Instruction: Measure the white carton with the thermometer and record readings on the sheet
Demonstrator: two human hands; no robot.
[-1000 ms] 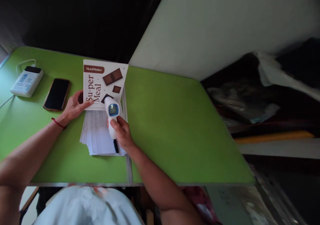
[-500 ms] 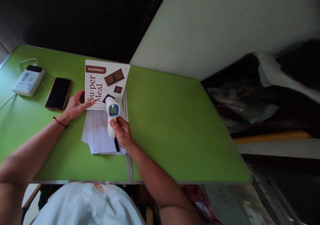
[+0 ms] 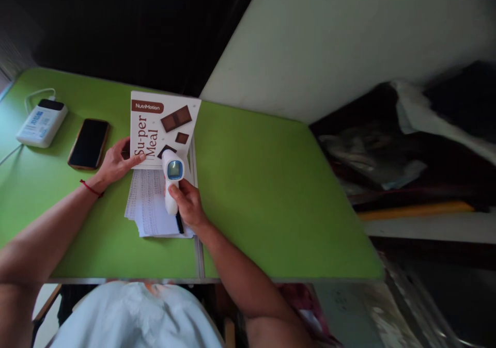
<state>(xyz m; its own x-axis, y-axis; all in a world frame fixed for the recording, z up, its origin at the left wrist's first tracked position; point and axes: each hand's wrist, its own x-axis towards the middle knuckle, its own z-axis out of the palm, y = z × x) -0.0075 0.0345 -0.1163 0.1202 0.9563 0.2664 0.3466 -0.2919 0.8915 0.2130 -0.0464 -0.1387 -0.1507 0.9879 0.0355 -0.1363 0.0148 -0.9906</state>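
My left hand (image 3: 119, 161) grips the lower left edge of a white box (image 3: 155, 131) printed "NutriMotion Su-per Meal" with brown chocolate pictures, its thumb lying on the front face. In my right hand (image 3: 188, 203) is a white infrared thermometer (image 3: 170, 203) with a blue-rimmed screen facing me. Its front end is close to the box's lower part; whether the two touch I cannot tell. Beneath the thermometer lie printed paper sheets (image 3: 149, 211), partly covered by the box. A black pen (image 3: 179, 223) rests on the sheets beside my right hand.
On the green table (image 3: 271, 198), a smartphone (image 3: 89, 144) with a dark screen lies left of the box. Farther left is a white power bank (image 3: 42, 123) with cables. A metal seam (image 3: 199, 260) crosses the tabletop. Shelves holding plastic bags (image 3: 387, 162) stand at the right.
The whole view has shifted slightly, so everything sits a little farther left. Both hands keep their hold on the box and the thermometer; the thermometer's screen looks slightly more bluish.
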